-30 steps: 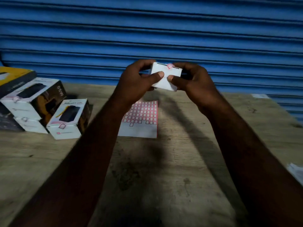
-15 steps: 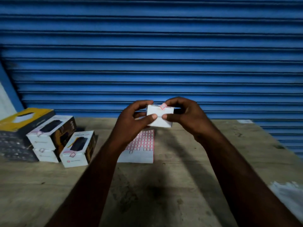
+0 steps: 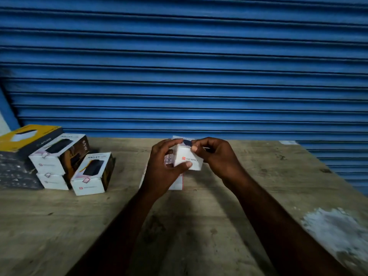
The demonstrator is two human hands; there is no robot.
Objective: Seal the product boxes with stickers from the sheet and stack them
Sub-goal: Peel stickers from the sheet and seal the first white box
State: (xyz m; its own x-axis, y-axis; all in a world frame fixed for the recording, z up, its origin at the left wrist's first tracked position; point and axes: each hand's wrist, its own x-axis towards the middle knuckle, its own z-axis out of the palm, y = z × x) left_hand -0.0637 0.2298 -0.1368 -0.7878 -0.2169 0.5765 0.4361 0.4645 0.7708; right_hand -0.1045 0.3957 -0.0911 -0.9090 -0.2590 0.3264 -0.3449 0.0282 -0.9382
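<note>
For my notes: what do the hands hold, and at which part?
Both hold one small white box: the left hand grips its left side and lower edge, the right hand pinches its upper right edge.

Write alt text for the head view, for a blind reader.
The left hand and right hand hold a white box over a sticker sheet on a table. Stacked boxes stand left, before a blue shutter.
</note>
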